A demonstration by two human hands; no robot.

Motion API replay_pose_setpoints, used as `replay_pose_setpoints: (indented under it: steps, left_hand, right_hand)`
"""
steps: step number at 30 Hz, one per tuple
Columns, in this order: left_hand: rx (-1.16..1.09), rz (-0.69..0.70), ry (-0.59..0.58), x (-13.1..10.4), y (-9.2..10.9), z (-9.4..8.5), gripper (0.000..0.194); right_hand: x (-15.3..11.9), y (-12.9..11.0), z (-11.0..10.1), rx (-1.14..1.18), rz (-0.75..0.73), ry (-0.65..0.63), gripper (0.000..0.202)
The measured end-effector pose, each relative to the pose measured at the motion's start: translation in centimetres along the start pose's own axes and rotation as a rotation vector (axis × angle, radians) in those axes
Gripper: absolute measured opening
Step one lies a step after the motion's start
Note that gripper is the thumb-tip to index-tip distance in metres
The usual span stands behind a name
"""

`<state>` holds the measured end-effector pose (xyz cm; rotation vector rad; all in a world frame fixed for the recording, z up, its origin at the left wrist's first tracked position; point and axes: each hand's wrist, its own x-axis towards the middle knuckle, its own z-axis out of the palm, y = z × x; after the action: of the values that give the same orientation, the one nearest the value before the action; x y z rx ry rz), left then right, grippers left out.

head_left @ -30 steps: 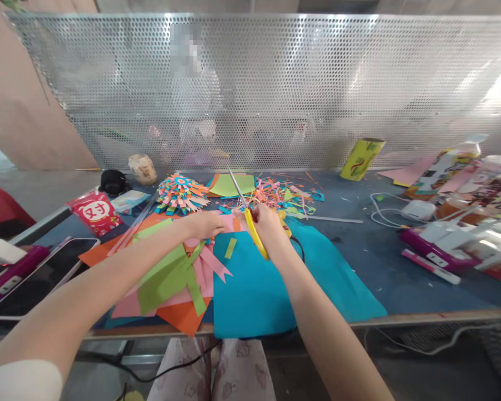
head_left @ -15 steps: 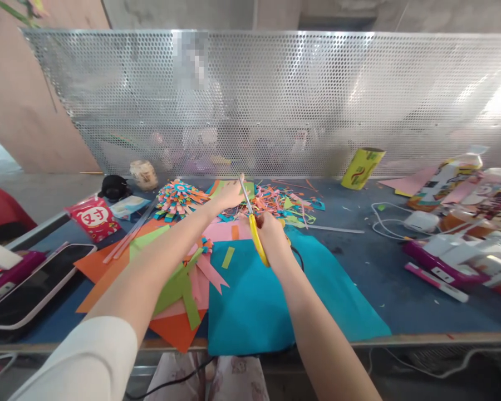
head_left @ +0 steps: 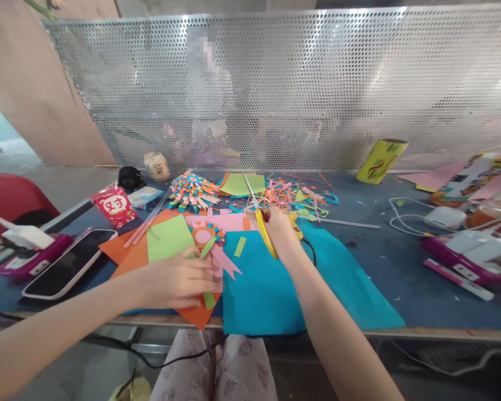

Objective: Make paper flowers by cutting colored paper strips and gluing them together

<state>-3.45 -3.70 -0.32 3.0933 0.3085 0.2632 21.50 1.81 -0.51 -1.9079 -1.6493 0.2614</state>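
My right hand (head_left: 280, 228) is wrapped round the yellow handles of a pair of scissors (head_left: 268, 234). Their blades point up and away, over the table's middle. Closer to me on the left, my left hand (head_left: 177, 278) lies palm down with its fingers spread over a paper rosette (head_left: 204, 235) with pink and green tails. Part of the tails is hidden under the fingers. Beneath them are orange paper sheets (head_left: 129, 245) and a light green sheet (head_left: 169, 234). A blue sheet (head_left: 263, 289) lies right of the left hand, with a small green strip (head_left: 240, 247) on it.
A layered paper flower (head_left: 193, 191), green sheets (head_left: 242, 184) and a heap of paper shreds (head_left: 292, 192) lie at the back. On the left are a phone (head_left: 70, 264) and a red packet (head_left: 113, 206). A yellow tube (head_left: 382, 161) and a purple power strip (head_left: 463, 262) stand right.
My left hand has drawn back from the green sheets at the rear to the rosette near the front edge. The scissors stay in my right hand. The view has tilted slightly.
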Motion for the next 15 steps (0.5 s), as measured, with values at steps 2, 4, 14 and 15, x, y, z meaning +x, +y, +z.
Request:
replay_pose_setpoints:
  steps: [2,4,14,15]
  left_hand:
    - [0.060,0.051,0.051,-0.7,0.5,0.6,0.034]
    - [0.105,0.093,0.099,-1.0,0.6,0.9,0.037]
    - [0.178,0.019,0.173,-1.1,1.0,2.9,0.031]
    - [0.187,0.004,0.165,-1.1,1.0,3.3,0.032]
  right_hand:
    - [0.1,0.0,0.2,-0.012,0.001,-0.007,0.047]
    - [0.2,0.1,0.4,-0.027,-0.007,-0.011,0.048]
    - [0.5,0.6,0.8,-0.007,-0.023,-0.021,0.043]
    - [0.5,0.6,0.9,0.002,-0.022,-0.021,0.042]
